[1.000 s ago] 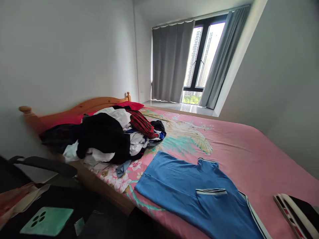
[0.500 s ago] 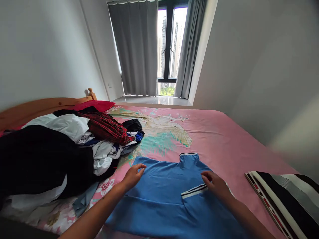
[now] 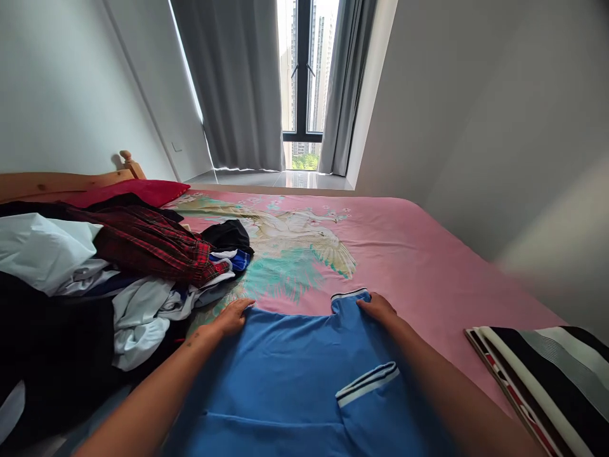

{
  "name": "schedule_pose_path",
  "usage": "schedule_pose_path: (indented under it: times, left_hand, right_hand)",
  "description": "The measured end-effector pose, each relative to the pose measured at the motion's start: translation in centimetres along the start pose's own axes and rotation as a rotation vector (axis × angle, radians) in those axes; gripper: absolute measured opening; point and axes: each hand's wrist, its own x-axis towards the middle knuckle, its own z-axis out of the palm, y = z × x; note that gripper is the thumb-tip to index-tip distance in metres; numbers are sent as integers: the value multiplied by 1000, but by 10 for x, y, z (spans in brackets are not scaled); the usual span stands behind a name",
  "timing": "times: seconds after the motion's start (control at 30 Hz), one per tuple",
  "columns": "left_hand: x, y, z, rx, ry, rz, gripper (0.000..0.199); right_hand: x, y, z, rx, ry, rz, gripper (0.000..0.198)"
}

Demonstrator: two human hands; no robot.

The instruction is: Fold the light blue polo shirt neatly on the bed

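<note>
A blue short-sleeved shirt point(image 3: 280, 362) lies spread on the bed before me, its sleeve cuffs banded in white and black. My left hand point(image 3: 234, 316) is closed on the shirt's far left corner, at the hem. At the far sleeve, just beside its striped cuff, my right hand point(image 3: 378, 309) pinches the fabric; some of its fingertips are hidden. The nearer striped sleeve point(image 3: 368, 384) rests folded over the shirt body, between my forearms.
A heap of mixed clothes, with a red plaid garment point(image 3: 157, 244) and a white one point(image 3: 47, 251), covers the bed's left side. Folded striped cloth point(image 3: 547, 362) lies at the right edge. Behind are a red pillow point(image 3: 137, 190), the pink bedsheet point(image 3: 404, 254) and grey curtains point(image 3: 233, 82).
Both hands, earlier hovering over the shirt with fingers curled, have reached forward and taken hold of its far edge, left at the hem, right at the sleeve. The view has shifted slightly.
</note>
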Motion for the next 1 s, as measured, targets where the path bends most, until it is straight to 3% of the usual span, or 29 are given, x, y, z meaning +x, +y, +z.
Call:
schedule_pose_path:
  times: [0.23,0.4,0.5,0.63,0.83,1.0]
  left_hand:
    - [21,-15,-2,-9,-71,-102,21]
    - [26,-13,-9,-151,-212,-156,35]
    - [28,-12,-14,-248,-283,-197,22]
    - [27,-13,-17,-359,-299,-237,22]
    - [28,-18,-12,-455,-387,-259,35]
    - [30,-20,-7,-435,-376,-280,30]
  right_hand:
    - [23,16,9,153,9,30,34]
    - [23,19,6,343,-123,-12,34]
    - [22,20,8,421,-141,-11,27]
    - [22,20,9,496,-139,20,21]
    - [13,18,0,610,-259,58,33]
    - [9,19,6,659,-193,47,26]
